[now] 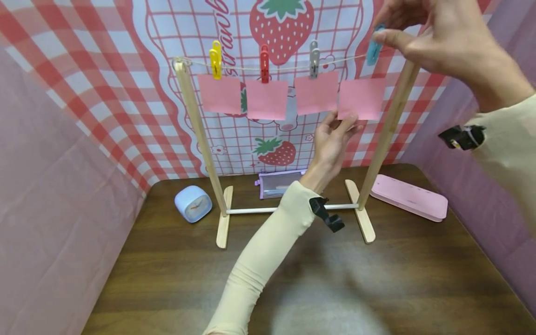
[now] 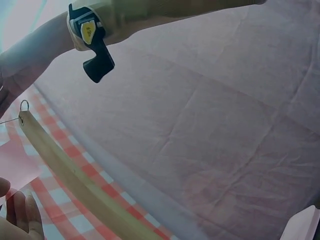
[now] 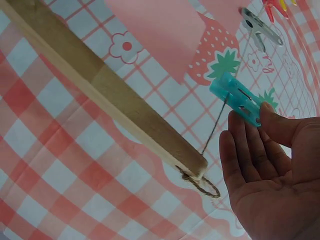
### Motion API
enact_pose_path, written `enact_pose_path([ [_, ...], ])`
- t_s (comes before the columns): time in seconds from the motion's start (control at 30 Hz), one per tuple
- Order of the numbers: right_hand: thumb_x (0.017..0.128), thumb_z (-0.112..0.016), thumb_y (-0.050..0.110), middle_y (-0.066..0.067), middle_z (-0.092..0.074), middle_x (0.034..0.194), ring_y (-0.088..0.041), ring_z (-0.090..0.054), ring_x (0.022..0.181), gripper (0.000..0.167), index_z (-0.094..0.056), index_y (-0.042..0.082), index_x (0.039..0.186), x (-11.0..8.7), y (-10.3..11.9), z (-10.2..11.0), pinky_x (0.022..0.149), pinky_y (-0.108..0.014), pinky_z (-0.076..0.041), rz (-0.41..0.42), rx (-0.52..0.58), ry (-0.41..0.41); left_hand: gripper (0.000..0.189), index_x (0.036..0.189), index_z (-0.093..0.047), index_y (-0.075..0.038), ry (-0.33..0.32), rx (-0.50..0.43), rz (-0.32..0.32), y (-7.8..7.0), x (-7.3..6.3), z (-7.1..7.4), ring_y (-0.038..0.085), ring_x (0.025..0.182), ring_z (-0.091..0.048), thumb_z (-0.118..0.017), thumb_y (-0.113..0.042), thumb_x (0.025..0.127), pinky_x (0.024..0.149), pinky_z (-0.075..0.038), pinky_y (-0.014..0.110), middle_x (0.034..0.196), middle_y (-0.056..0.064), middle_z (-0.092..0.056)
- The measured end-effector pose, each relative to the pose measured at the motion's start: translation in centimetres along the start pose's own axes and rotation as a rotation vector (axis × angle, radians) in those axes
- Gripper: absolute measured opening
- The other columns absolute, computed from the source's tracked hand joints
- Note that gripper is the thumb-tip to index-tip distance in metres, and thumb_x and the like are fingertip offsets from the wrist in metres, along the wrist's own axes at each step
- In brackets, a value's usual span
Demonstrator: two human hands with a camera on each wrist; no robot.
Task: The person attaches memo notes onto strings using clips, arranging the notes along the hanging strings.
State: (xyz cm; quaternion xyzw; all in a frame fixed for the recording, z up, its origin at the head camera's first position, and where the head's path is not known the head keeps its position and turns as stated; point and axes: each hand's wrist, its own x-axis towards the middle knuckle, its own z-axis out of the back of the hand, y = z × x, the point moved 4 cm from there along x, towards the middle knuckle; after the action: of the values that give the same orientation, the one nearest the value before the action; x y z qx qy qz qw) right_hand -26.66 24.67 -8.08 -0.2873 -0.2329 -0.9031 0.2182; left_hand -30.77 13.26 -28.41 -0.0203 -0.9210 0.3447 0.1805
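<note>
My right hand [image 1: 444,42] pinches a blue clothespin [image 1: 372,52] between thumb and fingers at the right end of the string [image 1: 289,69]. In the right wrist view the string meets the jaw end of this clothespin [image 3: 235,95]. Just below it, my left hand [image 1: 328,146] pinches the lower edge of a square pink paper [image 1: 362,97]. Three more pink papers [image 1: 220,94] hang to its left, under a yellow clothespin [image 1: 215,60], a red clothespin [image 1: 264,64] and a grey clothespin [image 1: 314,59].
The string spans a wooden stand with a left post [image 1: 198,130] and right post [image 1: 389,130]. On the brown table [image 1: 167,279] are a blue clock [image 1: 193,204], a purple-edged mesh pouch [image 1: 278,182] and a pink case [image 1: 410,197]. A strawberry-print cloth [image 1: 167,153] hangs behind.
</note>
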Motion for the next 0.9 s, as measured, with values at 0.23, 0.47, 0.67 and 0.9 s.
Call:
enact_pose_path([
  [0.23, 0.097, -0.07, 0.01, 0.031, -0.061, 0.085, 0.009, -0.059, 0.082, 0.011, -0.075, 0.003, 0.104, -0.2, -0.3, -0.6, 0.073, -0.013, -0.042, 0.073, 0.045, 0.005, 0.023, 0.103, -0.062, -0.013, -0.015, -0.013, 0.011, -0.1, 0.1, -0.3, 0.008, 0.078, -0.069, -0.058, 0.009, 0.1, 0.09, -0.063, 0.028, 0.085, -0.002, -0.07],
  [0.47, 0.095, -0.073, 0.009, 0.032, -0.059, 0.087, 0.011, -0.058, 0.083, 0.017, -0.073, -0.002, 0.108, -0.5, -0.4, -0.7, 0.074, -0.012, -0.043, 0.087, 0.031, 0.015, 0.031, 0.093, -0.058, -0.02, -0.007, -0.032, -0.002, -0.4, 0.2, -0.7, 0.006, 0.08, -0.067, -0.057, 0.01, 0.1, 0.082, -0.061, 0.022, 0.086, -0.005, -0.068],
  [0.67, 0.097, -0.071, 0.011, 0.034, -0.057, 0.087, 0.013, -0.057, 0.084, 0.019, -0.073, -0.002, 0.11, -0.5, -0.4, -0.7, 0.075, -0.01, -0.041, 0.088, 0.003, 0.02, 0.032, 0.091, -0.054, -0.021, 0.006, -0.038, -0.012, -0.7, 0.4, -1.1, 0.006, 0.078, -0.067, -0.056, 0.011, 0.1, 0.079, -0.061, 0.021, 0.085, -0.004, -0.068],
  [0.9, 0.094, -0.075, 0.011, 0.031, -0.062, 0.085, 0.009, -0.06, 0.08, 0.018, -0.074, 0.001, 0.11, -0.5, -0.6, -0.5, 0.07, -0.008, -0.044, 0.071, 0.03, 0.041, 0.023, 0.102, -0.063, -0.01, 0.015, -0.041, -0.01, -0.6, 0.4, -1.4, 0.007, 0.078, -0.067, -0.056, 0.011, 0.1, 0.078, -0.059, 0.019, 0.086, -0.004, -0.069],
])
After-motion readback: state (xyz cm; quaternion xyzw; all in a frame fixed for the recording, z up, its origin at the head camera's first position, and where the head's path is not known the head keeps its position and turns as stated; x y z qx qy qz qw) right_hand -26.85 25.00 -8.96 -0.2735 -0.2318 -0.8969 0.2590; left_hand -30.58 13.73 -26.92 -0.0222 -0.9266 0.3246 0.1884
